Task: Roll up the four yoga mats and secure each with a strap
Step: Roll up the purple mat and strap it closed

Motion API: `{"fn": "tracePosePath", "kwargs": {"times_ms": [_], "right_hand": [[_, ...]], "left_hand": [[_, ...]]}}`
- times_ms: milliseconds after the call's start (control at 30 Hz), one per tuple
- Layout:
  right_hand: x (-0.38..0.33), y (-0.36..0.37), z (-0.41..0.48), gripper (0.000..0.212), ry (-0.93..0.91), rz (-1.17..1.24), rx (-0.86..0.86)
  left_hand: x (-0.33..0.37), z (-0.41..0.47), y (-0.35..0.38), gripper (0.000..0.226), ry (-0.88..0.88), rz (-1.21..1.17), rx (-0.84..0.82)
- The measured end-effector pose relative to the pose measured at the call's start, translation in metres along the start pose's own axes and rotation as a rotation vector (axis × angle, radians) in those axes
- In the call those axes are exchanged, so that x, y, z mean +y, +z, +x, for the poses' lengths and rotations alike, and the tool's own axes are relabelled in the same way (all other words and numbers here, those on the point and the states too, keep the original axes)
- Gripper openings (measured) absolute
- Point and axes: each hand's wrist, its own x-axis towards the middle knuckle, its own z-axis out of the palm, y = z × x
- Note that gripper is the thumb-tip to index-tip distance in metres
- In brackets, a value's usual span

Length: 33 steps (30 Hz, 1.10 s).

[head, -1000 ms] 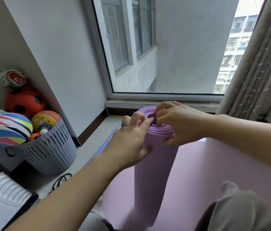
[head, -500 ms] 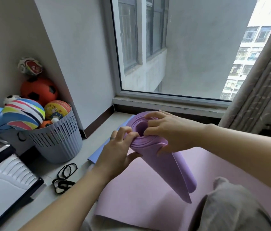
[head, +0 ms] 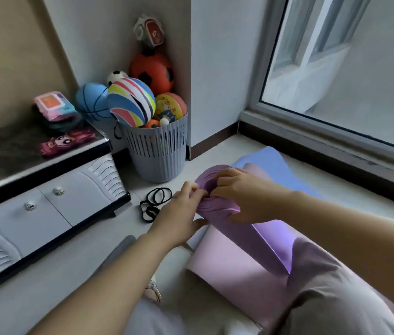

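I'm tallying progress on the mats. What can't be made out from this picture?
- Head view: the spiral end of the rolled purple mat is partly covered by the left hand and right hand. Its lower end is hidden behind the knee.
- The black straps overlap on the floor and are too small to count.
- The pink mat and blue mat are partly covered, so their extent is unclear. A fourth mat cannot be made out.

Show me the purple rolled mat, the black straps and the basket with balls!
purple rolled mat [head: 263,240], head view, outer side of the roll
black straps [head: 151,204], head view, where the loops meet
basket [head: 157,153], head view, slotted front wall
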Motion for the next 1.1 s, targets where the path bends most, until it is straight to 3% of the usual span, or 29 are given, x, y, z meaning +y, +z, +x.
{"fn": "tracePosePath", "kwargs": {"times_ms": [167, 267, 467, 600, 700, 867, 1100], "right_hand": [[0.005, 0.039, 0.092, 0.046, -0.055, 0.134, 0.000], [0.028, 0.066, 0.151, 0.043, 0.010, 0.063, -0.090], [0.053, 0.137, 0.239, 0.028, 0.048, 0.013, -0.133], [0.051, 0.190, 0.283, 0.029, -0.005, 0.075, -0.172], [0.059, 0.221, 0.309, 0.033, -0.040, 0.095, -0.201], [0.066, 0.254, 0.324, 0.030, -0.090, 0.135, -0.142], [0.077, 0.254, 0.323, 0.033, -0.086, 0.168, -0.145]], "left_hand": [[-0.077, 0.015, 0.010, 0.057, -0.157, -0.055, -0.071], [-0.132, 0.029, 0.031, 0.064, -0.257, -0.011, -0.117], [-0.228, 0.066, 0.099, 0.046, -0.417, 0.227, -0.580], [-0.266, 0.100, 0.157, 0.052, -0.471, 0.243, -0.607], [-0.294, 0.122, 0.199, 0.064, -0.467, 0.291, -0.598], [-0.319, 0.137, 0.243, 0.054, -0.392, 0.537, -0.816], [-0.311, 0.145, 0.250, 0.040, -0.315, 0.608, -0.854]]}}
